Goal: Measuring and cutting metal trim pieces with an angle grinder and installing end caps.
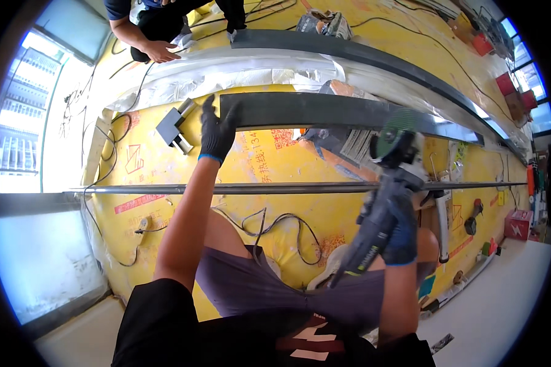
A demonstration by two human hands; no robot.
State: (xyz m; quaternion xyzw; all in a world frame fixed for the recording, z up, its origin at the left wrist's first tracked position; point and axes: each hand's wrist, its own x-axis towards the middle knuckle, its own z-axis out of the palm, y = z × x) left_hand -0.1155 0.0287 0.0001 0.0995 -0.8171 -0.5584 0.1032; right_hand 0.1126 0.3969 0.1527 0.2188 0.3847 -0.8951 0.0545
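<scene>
My right hand (400, 229), in a dark glove, is wrapped round the body of an angle grinder (379, 208). The grinder's green disc (398, 129) is at its far end, overlapping the right part of a dark grey metal bar (312, 110) in this view; whether they touch, I cannot tell. At the bar's left end is my left hand (219, 129), gloved too, fingers stretched and apart, the thumb against the bar's face. Left of that hand lies a grey L-shaped corner piece (175, 126) with bright metal ends.
A long thin rail (275, 188) crosses in front of my knees. Beyond the bar are plastic sheeting (226, 70) and a second dark bar (349, 49). A co-worker's hand (159, 51) shows at the upper left. Black cable (300, 220) loops over the yellow floor covering (147, 211).
</scene>
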